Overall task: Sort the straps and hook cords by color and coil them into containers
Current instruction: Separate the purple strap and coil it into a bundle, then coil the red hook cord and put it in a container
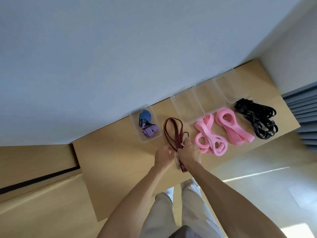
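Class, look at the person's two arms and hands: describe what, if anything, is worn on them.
Both forearms are bare, with no sleeves in view. The left hand and right hand wear no gloves; no watch or bracelet shows on either wrist.

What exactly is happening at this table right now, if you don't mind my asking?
A person is folding a red-and-black striped hook cord, gripping it with both the left hand and right hand. One clear container already holds blue and purple cords. Pink straps and black straps lie loose beside three unfilled containers.
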